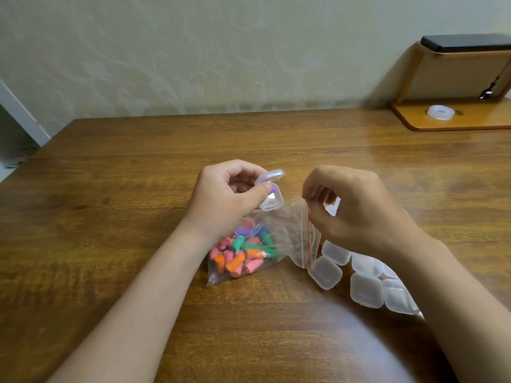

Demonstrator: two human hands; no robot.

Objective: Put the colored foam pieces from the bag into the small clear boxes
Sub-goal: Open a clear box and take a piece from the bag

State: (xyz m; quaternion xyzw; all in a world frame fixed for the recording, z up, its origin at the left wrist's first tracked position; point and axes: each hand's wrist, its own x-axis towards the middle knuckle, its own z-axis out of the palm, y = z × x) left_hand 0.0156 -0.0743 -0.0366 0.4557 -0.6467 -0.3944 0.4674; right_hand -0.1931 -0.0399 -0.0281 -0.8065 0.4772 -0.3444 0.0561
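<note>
Foam pieces (240, 252): pink, orange, green, purple; inside bag, at end nearest person.
Bag (287, 236): clear zip type, lying on table (138, 175).
Left hand (224, 200): just above bag, grips small open box (272, 199), lid raised, purple tint inside.
Right hand (356, 208): pinches bag mouth at red zip line.
Spare clear boxes (365, 288): clustered right of bag, touching it.
Wooden shelf (453, 117): far behind-right of bag.

Two hands: left hand (226, 203), right hand (359, 214). One bag (291, 228), foam pieces (237, 255) too jumbled to count. One open clear box (271, 199), plus at least five closed boxes (366, 288), some hidden.
</note>
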